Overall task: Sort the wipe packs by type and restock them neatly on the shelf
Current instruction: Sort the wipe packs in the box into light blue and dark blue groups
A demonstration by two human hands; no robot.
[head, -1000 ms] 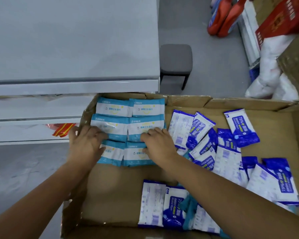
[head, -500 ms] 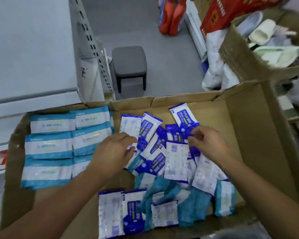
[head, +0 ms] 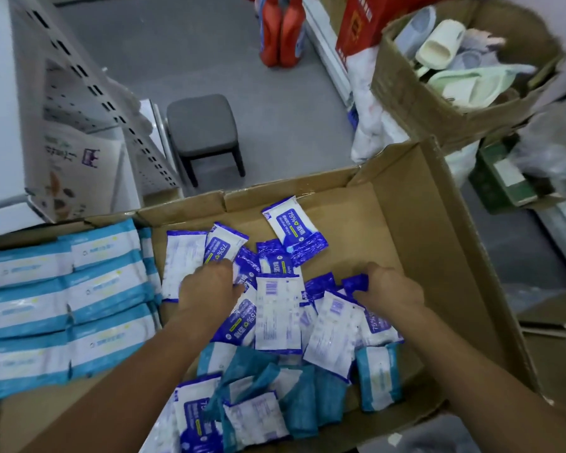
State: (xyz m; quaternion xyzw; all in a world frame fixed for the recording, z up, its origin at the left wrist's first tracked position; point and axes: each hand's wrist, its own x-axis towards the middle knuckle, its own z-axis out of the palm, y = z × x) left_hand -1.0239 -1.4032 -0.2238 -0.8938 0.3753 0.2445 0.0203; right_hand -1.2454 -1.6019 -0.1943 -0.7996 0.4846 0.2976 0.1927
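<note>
Carton (head: 406, 237), six teal packs (head: 108, 289) arrayed, right hand (head: 393, 289) pinching blue pack (head: 356, 284), left hand (head: 206, 289) unclear

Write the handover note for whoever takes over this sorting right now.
Left hand: down among the dark blue packs; its fingers are hidden, so the grip is unclear.
Right hand: fingers pinch a dark blue pack at the pile's right side.
Done: the light blue packs lie in neat rows at the left of the cardboard box.
Left: the dark blue packs are loose in the middle and the teal packs are jumbled at the near edge. Sort these, then shelve everything.
</note>
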